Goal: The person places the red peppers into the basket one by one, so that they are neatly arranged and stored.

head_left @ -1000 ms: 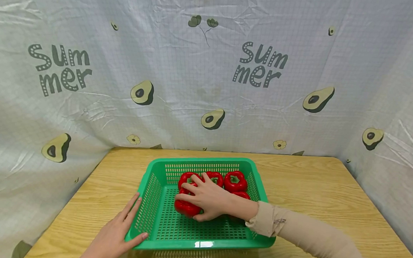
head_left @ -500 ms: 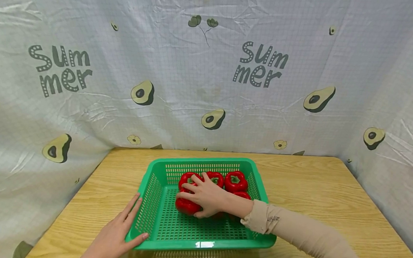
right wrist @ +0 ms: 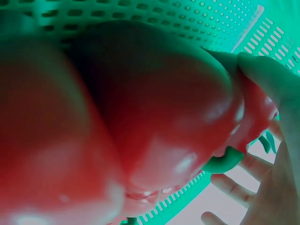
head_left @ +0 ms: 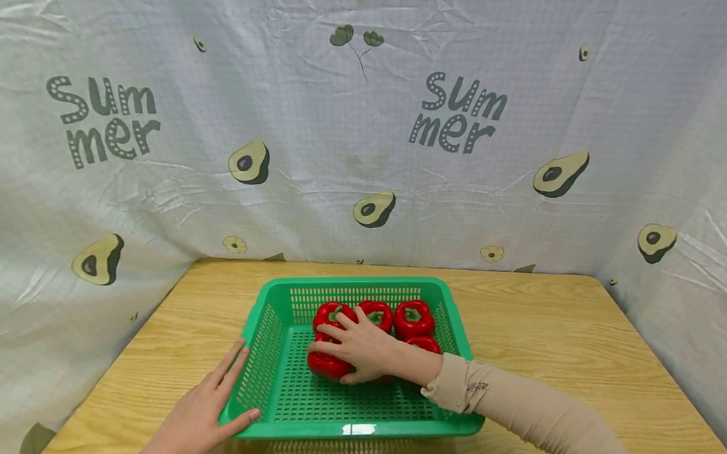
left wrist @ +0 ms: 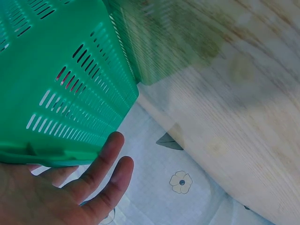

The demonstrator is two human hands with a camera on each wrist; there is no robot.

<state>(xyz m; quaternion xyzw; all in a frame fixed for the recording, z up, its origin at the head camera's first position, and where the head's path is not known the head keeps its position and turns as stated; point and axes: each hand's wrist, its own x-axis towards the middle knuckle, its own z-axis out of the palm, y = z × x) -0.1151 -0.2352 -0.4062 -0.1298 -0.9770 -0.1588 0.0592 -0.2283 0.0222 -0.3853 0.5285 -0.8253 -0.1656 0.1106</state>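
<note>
A green plastic basket (head_left: 358,432) with slotted walls holds several red bell peppers. My right hand (head_left: 361,345) reaches in from the right and grips the bell pepper (head_left: 328,367) at the front left, fingers spread over its top and thumb on its near side. In the right wrist view, the thumb lies against this pepper, partly hidden behind a closer bell pepper (right wrist: 164,112). At the basket's left front corner rests my left hand (head_left: 195,412), its thumb over the rim and its fingers extended along the outer wall, as the left wrist view also shows.
Bell peppers stand at the back right (head_left: 414,320) and back middle (head_left: 384,314) of the basket, another (head_left: 425,344) by the right wall. The wooden table (head_left: 540,324) ends at a printed cloth (head_left: 321,111) hung behind and at both sides.
My right wrist and sleeve have shifted slightly left, showing a little more of the pepper near the right wall. The left hand and basket have stayed in place.
</note>
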